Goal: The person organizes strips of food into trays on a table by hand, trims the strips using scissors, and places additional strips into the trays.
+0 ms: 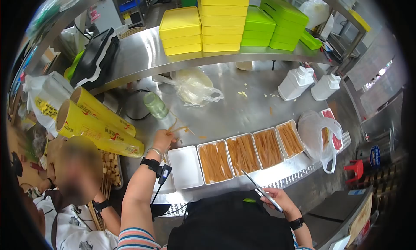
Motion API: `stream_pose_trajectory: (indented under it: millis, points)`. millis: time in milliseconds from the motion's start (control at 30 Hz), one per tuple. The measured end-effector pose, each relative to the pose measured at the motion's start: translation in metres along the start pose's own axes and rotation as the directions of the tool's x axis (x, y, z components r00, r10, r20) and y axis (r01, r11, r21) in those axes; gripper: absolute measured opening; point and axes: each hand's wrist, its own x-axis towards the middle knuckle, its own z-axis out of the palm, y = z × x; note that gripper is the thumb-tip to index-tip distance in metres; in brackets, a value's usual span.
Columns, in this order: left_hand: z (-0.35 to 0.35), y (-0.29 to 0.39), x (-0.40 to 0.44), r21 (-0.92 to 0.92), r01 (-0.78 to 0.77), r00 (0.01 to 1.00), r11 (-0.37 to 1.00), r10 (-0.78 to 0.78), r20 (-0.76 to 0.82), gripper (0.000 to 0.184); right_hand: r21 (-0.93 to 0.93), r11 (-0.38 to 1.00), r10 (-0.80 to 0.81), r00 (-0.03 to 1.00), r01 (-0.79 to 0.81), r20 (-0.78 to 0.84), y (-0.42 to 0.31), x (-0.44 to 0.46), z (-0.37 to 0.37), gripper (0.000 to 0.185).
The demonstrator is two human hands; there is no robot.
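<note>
My left hand (164, 140) is over the steel counter, just beyond the empty white trays, with its fingers closed on thin brown strips (183, 129). In my right hand (277, 199) is a metal tool (264, 193), tweezers or scissors, its tip pointing at the front edge of a filled tray. Several white trays stand in a row, holding brown strips (215, 161) laid lengthwise. Left of them is a bare white tray (185, 167), with another partly hidden by my left arm.
Yellow film rolls (99, 131), a green jar (155, 105) and a bagged item (195, 86) lie beyond my left hand. White jugs (296, 83) stand farther back, under a shelf of yellow boxes (223, 20). A co-worker (73, 215) is at the left beside skewers.
</note>
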Motion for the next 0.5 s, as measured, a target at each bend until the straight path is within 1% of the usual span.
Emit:
stream_pose_trajectory:
  millis: [33,67,100,167,200,233,267,300,333,367,400,433,467,500]
  points:
    - [-0.002,0.004,-0.004,-0.001,-0.004,1.000,1.000,0.004,0.015,0.015,0.019,1.000,-0.014,1.000,0.015,-0.014,0.003,-0.001,0.003,0.041]
    - [-0.004,0.006,-0.008,-0.070,-0.052,0.998,0.996,0.050,-0.038,0.019,-0.009,1.000,-0.030,0.999,0.030,-0.014,0.006,-0.002,0.005,0.042]
    - [-0.004,0.010,-0.013,-0.134,-0.103,0.992,0.986,0.092,-0.082,0.022,0.005,1.000,-0.022,0.999,0.023,-0.043,0.007,-0.003,0.007,0.042]
    - [-0.007,0.030,-0.037,-0.251,-0.029,0.999,0.968,0.021,-0.034,0.032,-0.138,0.990,-0.043,0.995,0.030,-0.093,0.005,-0.010,0.015,0.041]
    - [-0.006,0.029,-0.043,-0.458,-0.001,0.999,0.889,0.023,0.042,0.037,-0.251,0.957,-0.178,0.978,0.146,-0.110,0.022,-0.002,0.010,0.041]
    - [-0.002,0.026,-0.051,-0.641,0.052,0.993,0.766,0.029,0.115,0.042,-0.371,0.895,-0.307,0.946,0.248,-0.108,0.036,0.003,0.006,0.041]
    - [0.006,0.030,-0.064,-0.636,0.070,0.987,0.768,0.039,0.156,0.042,-0.422,0.899,-0.196,0.970,0.118,-0.147,0.012,-0.010,0.016,0.043]
    - [0.011,0.034,-0.079,-0.695,0.115,0.978,0.710,0.044,0.206,0.040,-0.414,0.905,-0.187,0.966,0.100,-0.176,0.016,-0.011,0.013,0.043]
    - [0.017,0.033,-0.090,-0.745,0.160,0.968,0.647,0.046,0.248,0.038,-0.447,0.890,-0.193,0.964,0.094,-0.182,0.025,-0.008,0.010,0.043]
    - [0.023,0.027,-0.097,-0.739,0.175,0.964,0.651,0.042,0.264,0.038,-0.481,0.872,-0.198,0.964,0.089,-0.180,0.031,-0.007,0.010,0.044]
    - [0.027,0.019,-0.104,-0.783,0.217,0.952,0.583,0.052,0.303,0.035,-0.472,0.869,-0.261,0.947,0.145,-0.189,0.034,-0.009,0.012,0.043]
    - [0.030,0.012,-0.112,-0.821,0.256,0.941,0.509,0.064,0.333,0.032,-0.471,0.872,-0.251,0.949,0.136,-0.189,0.040,-0.009,0.010,0.043]
    - [0.033,0.004,-0.120,-0.822,0.261,0.942,0.507,0.054,0.332,0.032,-0.433,0.886,-0.273,0.942,0.167,-0.196,0.045,-0.008,0.010,0.042]
    - [0.036,-0.003,-0.127,-0.856,0.290,0.940,0.428,0.040,0.339,0.029,-0.396,0.896,-0.299,0.933,0.202,-0.200,0.047,-0.008,0.007,0.042]
